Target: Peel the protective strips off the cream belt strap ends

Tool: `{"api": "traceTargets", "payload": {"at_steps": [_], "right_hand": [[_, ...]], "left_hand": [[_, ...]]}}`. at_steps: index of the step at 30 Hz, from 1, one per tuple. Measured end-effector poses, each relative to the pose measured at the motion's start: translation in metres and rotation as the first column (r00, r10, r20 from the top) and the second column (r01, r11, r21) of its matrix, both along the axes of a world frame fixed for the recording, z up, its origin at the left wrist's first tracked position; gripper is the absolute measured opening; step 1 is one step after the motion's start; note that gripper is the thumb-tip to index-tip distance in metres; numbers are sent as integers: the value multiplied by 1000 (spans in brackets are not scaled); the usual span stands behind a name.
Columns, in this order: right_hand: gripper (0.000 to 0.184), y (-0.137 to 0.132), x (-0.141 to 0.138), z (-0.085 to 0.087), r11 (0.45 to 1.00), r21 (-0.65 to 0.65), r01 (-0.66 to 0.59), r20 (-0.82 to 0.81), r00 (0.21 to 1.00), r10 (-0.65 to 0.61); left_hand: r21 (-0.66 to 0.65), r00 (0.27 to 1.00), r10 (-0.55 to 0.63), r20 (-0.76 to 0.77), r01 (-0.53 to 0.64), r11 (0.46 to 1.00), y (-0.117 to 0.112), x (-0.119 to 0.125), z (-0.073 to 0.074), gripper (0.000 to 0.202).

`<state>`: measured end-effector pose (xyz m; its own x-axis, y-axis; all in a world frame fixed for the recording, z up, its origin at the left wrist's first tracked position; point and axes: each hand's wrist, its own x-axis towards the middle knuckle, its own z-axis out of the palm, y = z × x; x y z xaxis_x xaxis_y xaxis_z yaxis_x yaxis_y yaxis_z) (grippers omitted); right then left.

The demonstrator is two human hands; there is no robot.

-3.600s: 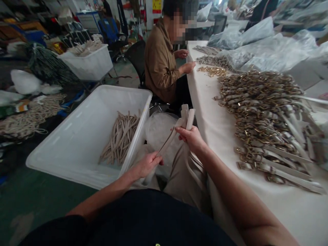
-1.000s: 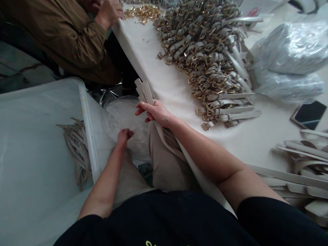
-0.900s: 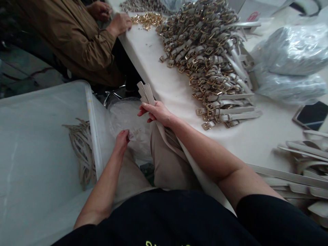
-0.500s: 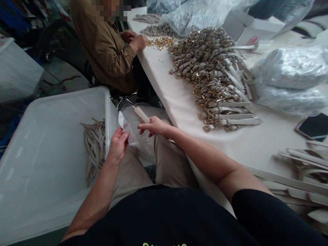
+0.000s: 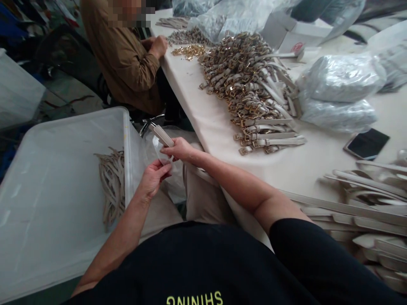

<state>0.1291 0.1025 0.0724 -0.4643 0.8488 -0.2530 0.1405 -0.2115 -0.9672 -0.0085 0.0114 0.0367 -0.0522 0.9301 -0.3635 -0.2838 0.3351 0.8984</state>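
Observation:
My right hand (image 5: 178, 149) is closed round a bundle of cream straps (image 5: 161, 135) whose ends stick up and to the left above my lap. Just below it my left hand (image 5: 153, 178) pinches the edge of a clear plastic bag (image 5: 158, 146). Both hands hover over my knees, between the white tub (image 5: 63, 131) and the table edge (image 5: 203, 140).
The tub on my left holds several loose beige straps (image 5: 111, 186). On the white table lie a big heap of buckled straps (image 5: 248, 84), gold buckles (image 5: 188, 51), plastic bags (image 5: 340, 80), a phone (image 5: 367, 143) and more straps (image 5: 359, 199). A person in a brown jacket (image 5: 124, 59) works at the far end.
My left hand let go of the straps, reached down to the plastic bag and lifted its edge up to the straps in my right hand. My view swung to the table.

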Motion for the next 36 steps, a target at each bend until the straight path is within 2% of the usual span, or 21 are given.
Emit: {"api": "traceTargets", "payload": {"at_steps": [5,11,13,14,19,23,31,33,36], "right_hand": [[14,7,0,-3,1000,19,-3,63,998,2],[10,4,1,-9,999,44,-3,79,997,0],[9,4,0,-13,999,-38,12,85,996,-9],[9,6,0,-14,999,-31,17,90,996,-15],[11,12,-3,-19,1000,17,20,79,997,-22],[12,9,-1,-20,1000,-4,0,56,998,0],[12,12,4,-16,1000,-2,-21,-23,1000,21],[9,10,6,-14,999,-17,-33,-26,999,33],[11,6,9,-13,998,-12,-56,-45,997,56]], "left_hand": [[-118,999,-32,30,35,992,-10,4,-1,39],[-202,997,-58,50,67,977,-11,9,0,44],[-200,997,-33,66,46,979,-10,10,-4,45],[-189,995,-51,84,67,980,-9,10,-7,44],[-135,982,23,186,2,991,-9,8,-24,44],[-112,977,14,214,10,994,-15,10,-27,43],[-96,980,-84,178,102,990,-15,5,-13,41],[-98,976,-21,216,43,994,-14,4,-5,39],[-77,938,149,312,-131,988,-6,-4,12,30]]}}
